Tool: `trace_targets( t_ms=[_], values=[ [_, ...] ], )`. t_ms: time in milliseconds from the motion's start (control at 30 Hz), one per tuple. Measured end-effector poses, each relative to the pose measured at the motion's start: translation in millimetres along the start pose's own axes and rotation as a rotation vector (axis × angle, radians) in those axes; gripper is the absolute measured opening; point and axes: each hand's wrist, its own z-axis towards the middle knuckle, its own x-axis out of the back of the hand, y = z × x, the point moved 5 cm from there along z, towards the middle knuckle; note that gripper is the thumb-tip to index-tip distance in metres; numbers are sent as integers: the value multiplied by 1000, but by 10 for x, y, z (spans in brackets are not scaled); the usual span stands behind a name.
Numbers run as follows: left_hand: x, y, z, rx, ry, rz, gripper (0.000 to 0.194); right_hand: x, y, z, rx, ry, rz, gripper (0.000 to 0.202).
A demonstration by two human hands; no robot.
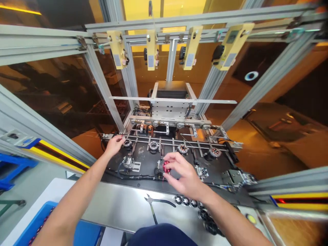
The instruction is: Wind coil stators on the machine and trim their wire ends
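Note:
My right hand (183, 174) is curled around a small round part wound with red wire, which looks like a motor stator (166, 166). It is held above the front of the black machine plate (148, 187), and a thin red strand hangs below it. My left hand (114, 146) reaches to the leftmost ring-shaped holder (127, 143), with fingertips pinched beside it. A speck of red shows at those fingertips, too small to name. The second ring holder (153, 146) shows an open centre. Copper-coloured windings show in the third holder (182, 148) and the rightmost holder (215, 152).
Diagonal cutters (151, 202) lie on the metal bench top (115, 201). Several black round parts (186, 201) sit by my right forearm. Yellow sensor boxes (151, 51) hang overhead. Yellow-black strips (60, 156) flank the frame. A blue bin (87, 232) stands at lower left.

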Motion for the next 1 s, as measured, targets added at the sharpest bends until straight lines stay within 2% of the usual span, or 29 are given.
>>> trace_targets(
  t_ms=[100, 233, 300, 367, 433, 500, 700, 867, 1000],
  values=[
    [135, 286, -202, 45, 129, -162, 31, 109, -317, -244, 182, 95, -165, 32],
    [359, 872, -662, 3, 244, -285, 33, 203, -393, -422, 203, 217, -133, 47],
    [445, 1198, -953, -62, 304, -326, 31, 227, -382, -480, 193, 270, -100, 56],
    [492, 1514, -1249, -185, 370, -375, 35, 231, -369, -519, 176, 289, -70, 64],
    [479, 1778, -1511, -311, 396, -401, 44, 227, -368, -547, 165, 289, -50, 68],
    [426, 1952, -1711, -381, 387, -399, 48, 225, -381, -568, 165, 282, -40, 69],
    [267, 2172, -2045, -563, 292, -323, 56, 237, -425, -635, 167, 285, -29, 69],
    [177, 2235, -2172, -712, 166, -365, 67, 242, -476, -671, 187, 277, -19, 69],
    [118, 2278, -2227, -819, 112, -414, 79, 246, -507, -694, 210, 283, 5, 71]
  ],
)
